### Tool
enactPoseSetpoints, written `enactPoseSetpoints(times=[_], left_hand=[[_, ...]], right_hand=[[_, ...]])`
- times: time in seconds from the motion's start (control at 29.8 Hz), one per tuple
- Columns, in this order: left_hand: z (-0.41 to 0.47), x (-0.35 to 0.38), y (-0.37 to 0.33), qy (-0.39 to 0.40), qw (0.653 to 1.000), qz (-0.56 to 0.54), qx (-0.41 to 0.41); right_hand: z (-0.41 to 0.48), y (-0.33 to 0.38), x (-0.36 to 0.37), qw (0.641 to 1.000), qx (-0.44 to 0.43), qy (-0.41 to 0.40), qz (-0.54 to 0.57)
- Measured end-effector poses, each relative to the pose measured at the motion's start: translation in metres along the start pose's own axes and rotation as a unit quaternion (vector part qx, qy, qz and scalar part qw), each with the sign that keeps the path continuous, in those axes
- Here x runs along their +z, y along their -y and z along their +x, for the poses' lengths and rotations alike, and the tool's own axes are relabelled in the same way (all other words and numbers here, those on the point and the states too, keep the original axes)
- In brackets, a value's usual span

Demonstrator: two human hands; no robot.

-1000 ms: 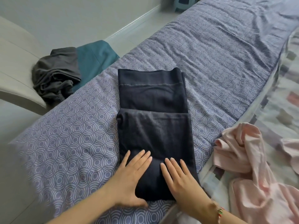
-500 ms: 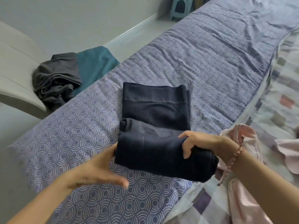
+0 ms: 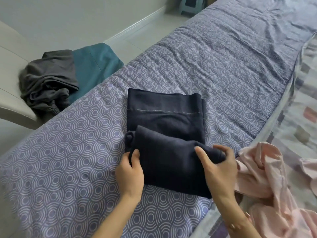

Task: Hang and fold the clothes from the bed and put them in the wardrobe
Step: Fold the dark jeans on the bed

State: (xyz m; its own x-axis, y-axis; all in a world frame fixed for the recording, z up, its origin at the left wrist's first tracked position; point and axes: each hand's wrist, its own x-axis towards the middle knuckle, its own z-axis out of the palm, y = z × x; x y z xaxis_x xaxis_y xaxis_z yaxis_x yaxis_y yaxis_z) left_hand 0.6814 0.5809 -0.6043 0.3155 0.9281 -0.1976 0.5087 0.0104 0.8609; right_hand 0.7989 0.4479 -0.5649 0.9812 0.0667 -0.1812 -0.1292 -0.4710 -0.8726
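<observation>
Left hand (image 3: 130, 172) pinches left edge of the navy trousers (image 3: 169, 162), thumb on top, fingers tucked under. Right hand (image 3: 217, 170) curls round right edge. Trousers lie folded on the patterned bed cover (image 3: 223, 69), pink garment (image 3: 267, 179) just right; grey clothes (image 3: 48, 79) far left.

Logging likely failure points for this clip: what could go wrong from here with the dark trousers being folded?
1. The left hand and right hand grip only the side edges of the folded-over part of the dark trousers. Its middle could sag or the layers slip, leaving a skewed fold.
2. The pink garment lies right beside the right hand, so it could get caught up in the bundle.
</observation>
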Motion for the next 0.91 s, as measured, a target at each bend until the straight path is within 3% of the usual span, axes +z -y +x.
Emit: enactPoseSetpoints(times=[0.13,0.27,0.4,0.47,0.54,0.57,0.64,0.74,0.77,0.91], left_hand=[[0.013,0.022,0.007,-0.126,0.988,0.051,-0.070],[0.025,0.033,0.001,-0.141,0.972,0.155,-0.102],[0.031,0.026,0.002,-0.123,0.979,0.111,-0.123],[0.029,0.018,0.003,-0.080,0.984,0.064,-0.149],[0.029,0.008,0.002,-0.002,0.983,0.082,-0.165],[0.034,0.003,0.003,0.032,0.980,0.095,-0.174],[0.044,-0.007,0.006,0.100,0.971,0.094,-0.198],[0.060,-0.012,0.011,0.171,0.952,0.066,-0.247],[0.059,-0.012,0.009,0.182,0.947,0.067,-0.257],[0.063,-0.013,0.002,0.194,0.943,0.004,-0.269]], right_hand=[[0.048,-0.007,0.052,0.984,-0.061,0.045,-0.160],[0.070,-0.027,0.070,0.965,-0.069,0.037,-0.249],[0.075,-0.024,0.074,0.945,-0.074,0.038,-0.316],[0.076,-0.016,0.074,0.920,-0.159,-0.006,-0.358],[0.068,-0.012,0.064,0.880,-0.320,-0.064,-0.346],[0.058,-0.009,0.056,0.871,-0.388,-0.034,-0.301],[0.022,-0.019,0.036,0.833,-0.464,0.108,-0.282],[-0.006,-0.042,0.022,0.688,-0.497,0.225,-0.478],[-0.005,-0.041,0.022,0.673,-0.470,0.246,-0.515],[0.011,-0.011,0.037,0.708,-0.426,0.262,-0.499]])
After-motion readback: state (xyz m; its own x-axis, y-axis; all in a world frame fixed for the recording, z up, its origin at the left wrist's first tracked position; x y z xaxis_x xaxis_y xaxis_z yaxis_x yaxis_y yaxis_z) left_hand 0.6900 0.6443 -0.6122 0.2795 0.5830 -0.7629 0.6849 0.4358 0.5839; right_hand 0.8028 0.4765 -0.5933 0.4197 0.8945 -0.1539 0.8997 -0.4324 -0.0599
